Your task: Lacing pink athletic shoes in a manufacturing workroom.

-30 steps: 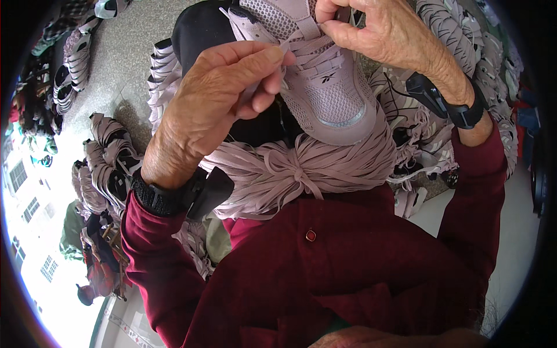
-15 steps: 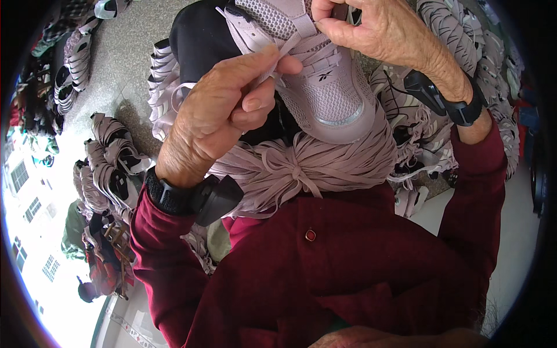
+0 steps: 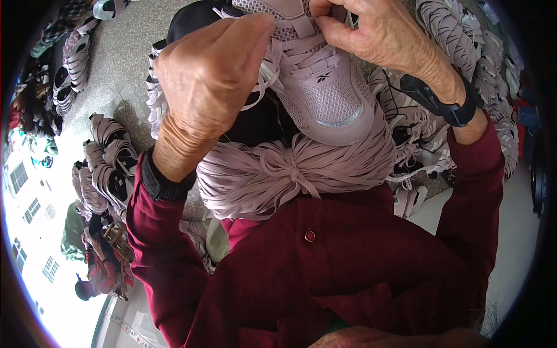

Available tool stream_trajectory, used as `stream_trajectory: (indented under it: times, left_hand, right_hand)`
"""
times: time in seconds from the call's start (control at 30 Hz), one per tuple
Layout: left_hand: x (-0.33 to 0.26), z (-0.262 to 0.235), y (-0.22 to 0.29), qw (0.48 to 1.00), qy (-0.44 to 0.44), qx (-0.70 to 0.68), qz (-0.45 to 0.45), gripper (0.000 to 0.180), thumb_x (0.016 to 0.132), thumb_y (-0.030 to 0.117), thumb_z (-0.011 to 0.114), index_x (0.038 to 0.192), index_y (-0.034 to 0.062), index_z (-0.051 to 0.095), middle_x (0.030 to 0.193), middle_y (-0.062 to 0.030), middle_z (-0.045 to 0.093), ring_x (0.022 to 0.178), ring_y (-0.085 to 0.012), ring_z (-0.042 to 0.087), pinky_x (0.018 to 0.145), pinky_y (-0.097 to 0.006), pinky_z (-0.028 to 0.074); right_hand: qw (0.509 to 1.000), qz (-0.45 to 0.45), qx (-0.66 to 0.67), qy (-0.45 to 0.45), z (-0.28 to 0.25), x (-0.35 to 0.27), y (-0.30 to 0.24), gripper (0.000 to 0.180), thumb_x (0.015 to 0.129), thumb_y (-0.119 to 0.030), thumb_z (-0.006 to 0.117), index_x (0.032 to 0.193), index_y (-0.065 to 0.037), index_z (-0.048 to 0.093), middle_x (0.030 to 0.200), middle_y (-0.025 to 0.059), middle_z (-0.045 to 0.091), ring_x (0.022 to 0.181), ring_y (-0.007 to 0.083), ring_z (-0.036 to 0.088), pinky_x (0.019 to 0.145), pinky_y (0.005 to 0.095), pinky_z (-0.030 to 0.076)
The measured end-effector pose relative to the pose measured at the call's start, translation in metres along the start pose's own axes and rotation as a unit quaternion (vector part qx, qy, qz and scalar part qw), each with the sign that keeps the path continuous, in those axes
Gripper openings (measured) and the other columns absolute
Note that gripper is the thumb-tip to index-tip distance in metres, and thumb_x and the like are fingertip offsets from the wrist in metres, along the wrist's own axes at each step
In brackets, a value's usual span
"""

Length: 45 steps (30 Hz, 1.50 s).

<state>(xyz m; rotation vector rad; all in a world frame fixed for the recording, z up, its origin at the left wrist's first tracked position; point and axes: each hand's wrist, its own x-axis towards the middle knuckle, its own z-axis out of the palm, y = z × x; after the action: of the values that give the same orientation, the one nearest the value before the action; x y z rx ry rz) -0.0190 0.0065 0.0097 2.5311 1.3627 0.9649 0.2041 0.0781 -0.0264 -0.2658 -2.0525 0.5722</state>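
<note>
A pale lilac sneaker [image 3: 331,95] lies across my lap, toe toward me, with flat laces crossing its front. My left hand [image 3: 212,69] is raised at the sneaker's left side, back of the hand up and fingers curled closed. Loops of pale shoelace [image 3: 264,87] hang beside its fingers; the fingertips are mostly hidden. Up at the sneaker's right edge, my right hand [image 3: 371,29] pinches the upper between thumb and fingers. Below the toe, a thick bundle of lilac laces [image 3: 249,177], tied in the middle, rests on my lap.
Rows of similar shoe uppers [image 3: 107,168] lie on the speckled floor [image 3: 116,64] at left. More stacked uppers [image 3: 452,35] and tangled laces [image 3: 415,139] are at right. Another person [image 3: 96,275] shows at far lower left.
My left hand has turned over, back upward, and moved up and left from the lacing. Lace loops now show beside it. My right hand has barely moved.
</note>
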Motion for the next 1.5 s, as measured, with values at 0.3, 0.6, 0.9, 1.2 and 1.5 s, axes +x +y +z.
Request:
stream_trajectory:
  times: [0.3, 0.6, 0.9, 1.2, 1.5]
  left_hand:
    - [-0.007, -0.011, -0.012, 0.944, -0.008, 0.193, 0.268, 0.028, 0.069, 0.011, 0.073, 0.098, 0.0134, 0.075, 0.065, 0.0051, 0.051, 0.054, -0.0107, 0.051, 0.046, -0.026, 0.044]
    - [-0.009, -0.026, 0.013, 0.881, -0.185, -0.310, -0.306, 0.030, 0.102, 0.029, 0.062, 0.109, 0.0013, 0.068, 0.086, -0.0044, 0.070, 0.072, -0.0065, 0.060, 0.062, -0.022, 0.050]
    - [-0.013, -0.028, -0.001, 0.795, -0.180, -0.427, -0.391, 0.018, 0.098, 0.016, 0.067, 0.109, 0.0016, 0.069, 0.082, 0.0008, 0.068, 0.071, -0.0046, 0.056, 0.069, -0.020, 0.049]
    - [-0.021, -0.035, -0.008, 0.909, -0.158, -0.247, -0.296, 0.020, 0.093, 0.006, 0.069, 0.113, 0.0039, 0.072, 0.079, 0.0008, 0.068, 0.073, -0.0047, 0.059, 0.067, -0.021, 0.048]
    - [-0.021, -0.049, -0.014, 0.941, -0.204, -0.153, -0.224, 0.014, 0.092, 0.003, 0.065, 0.104, -0.0001, 0.072, 0.076, -0.0038, 0.067, 0.068, -0.0085, 0.058, 0.064, -0.024, 0.047]
  right_hand:
    - [0.990, -0.131, -0.054, 0.016, 0.003, -0.013, 0.022, 0.011, 0.072, 0.004, 0.064, 0.076, -0.003, 0.056, 0.078, 0.0047, 0.050, 0.086, 0.0247, 0.054, 0.096, 0.0456, 0.047]
    - [0.996, 0.053, 0.068, -0.015, -0.021, 0.000, -0.012, 0.009, 0.085, -0.001, 0.059, 0.094, 0.000, 0.061, 0.095, 0.0092, 0.064, 0.095, 0.0229, 0.063, 0.100, 0.0470, 0.047]
    - [0.987, 0.075, 0.138, 0.019, -0.012, -0.003, -0.002, 0.030, 0.090, -0.005, 0.059, 0.120, 0.000, 0.058, 0.116, 0.0139, 0.060, 0.108, 0.0277, 0.060, 0.094, 0.0393, 0.049]
    - [0.981, 0.190, -0.034, -0.025, 0.005, -0.016, -0.013, 0.045, 0.105, -0.027, 0.047, 0.143, -0.003, 0.044, 0.143, 0.0178, 0.045, 0.129, 0.0317, 0.049, 0.106, 0.0408, 0.041]
    - [0.987, 0.051, 0.058, 0.139, 0.048, -0.034, 0.018, 0.046, 0.108, -0.025, 0.040, 0.148, -0.002, 0.040, 0.153, 0.0186, 0.038, 0.143, 0.0351, 0.036, 0.117, 0.0432, 0.029]
